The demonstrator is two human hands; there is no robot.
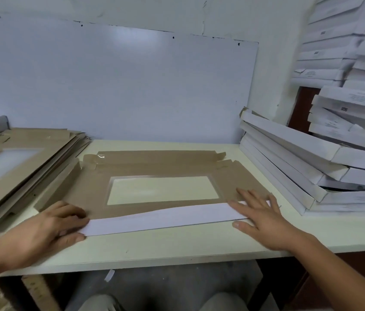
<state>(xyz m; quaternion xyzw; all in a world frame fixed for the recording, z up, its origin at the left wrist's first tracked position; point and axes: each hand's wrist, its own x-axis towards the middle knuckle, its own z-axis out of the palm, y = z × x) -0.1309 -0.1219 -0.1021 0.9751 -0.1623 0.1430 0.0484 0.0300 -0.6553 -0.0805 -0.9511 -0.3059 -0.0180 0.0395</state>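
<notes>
working on a flat brown box blank (154, 167), lying unfolded in the middle of the pale table (177, 243), not yet forming any container and holding nothing. showing the table top through its clear window (163, 189). holding the near edge folded over as a long white flap (165, 217), running across the front of the blank just short of the window. gripping the left end of that flap with the left hand (49, 227), fingers curling over the top and thumb closing against the near corner. pressing the right end down with the right hand (260, 218), fingers straight and spread wide, clasping nothing. working beside a stack of flat blanks (31, 158) on the left, the same brown card with windows, lying just beside the side flap. working beside a leaning pile of white boxes (300, 158) on the right, all made up and closed, so not being able to tell what is inside them. facing a whiteboard (121, 81) leaning against the wall behind the table. looking down past the table edge at a white paper strip (109, 275) lying on the floor.
</notes>
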